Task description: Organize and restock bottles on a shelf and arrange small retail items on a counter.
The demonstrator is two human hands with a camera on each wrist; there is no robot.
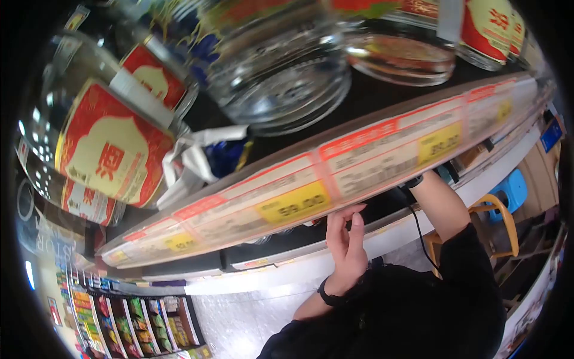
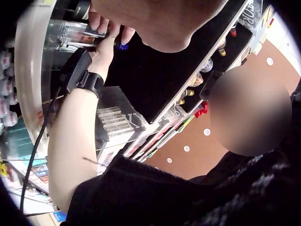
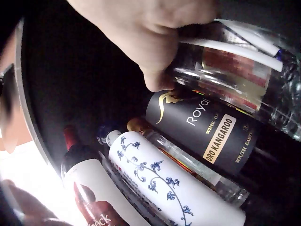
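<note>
My right hand (image 3: 150, 37) grips a clear glass bottle (image 3: 235, 70) with a red and gold label inside the dark shelf; the thumb lies along its near end. In the head view that forearm (image 1: 442, 200) reaches under the upper shelf, its hand hidden. Beside the clear bottle is a dark wine bottle (image 3: 202, 120) reading "Royal". My left hand (image 1: 347, 245) is raised below the price strip (image 1: 299, 200), fingertips near its lower edge, holding nothing. In the left wrist view the left hand (image 2: 164, 23) looms close, fingers loosely bent, past the right hand (image 2: 102, 56).
A white bottle with blue flowers (image 3: 169, 181) and a red-capped wine bottle (image 3: 101, 193) stand close by. Large red-labelled bottles (image 1: 113, 146) crowd the upper shelf. A black cable (image 1: 421, 236) hangs from the right wrist. A wooden chair (image 1: 508, 227) stands behind at right.
</note>
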